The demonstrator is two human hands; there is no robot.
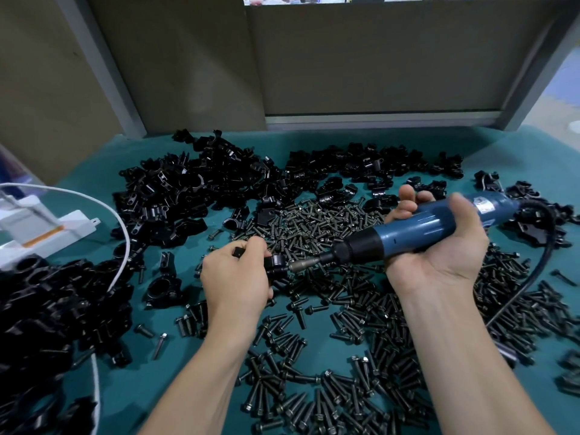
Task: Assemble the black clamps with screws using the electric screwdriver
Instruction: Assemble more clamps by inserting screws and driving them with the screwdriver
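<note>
Obs. 1: Your left hand (236,279) is knuckles-up over the teal mat (163,390), fingers curled round a black clamp (276,262). The clamp is glossy black with a rounded lobe on its right side. The rest is covered by your fingers, so its full shape cannot be read.

Obs. 2: Your right hand (439,262) is palm-up, fingers and thumb wrapped round the electric screwdriver (417,227). The tool has a blue barrel, a black collar, a knurled black chuck and a silver bit (306,264). It lies close to horizontal, bit pointing left, with the tip against the clamp's right face. There is a pale label near the rear of the barrel, too blurred to read. A black cord (541,271) leaves the rear and curves down the right side of the mat.

Obs. 3: The clamp and bit meet just above the centre of the mat, over the loose screws (314,221). These are dark, with flanged heads, and spread from mid-table to the near edge under both forearms.

Obs. 4: A heap of clamps (188,189) runs along the far side, with more piled at the near left (40,309) and a few at the right edge.

Obs. 5: A white cable (124,237) loops over the left pile, beside a white device (40,227).
</note>
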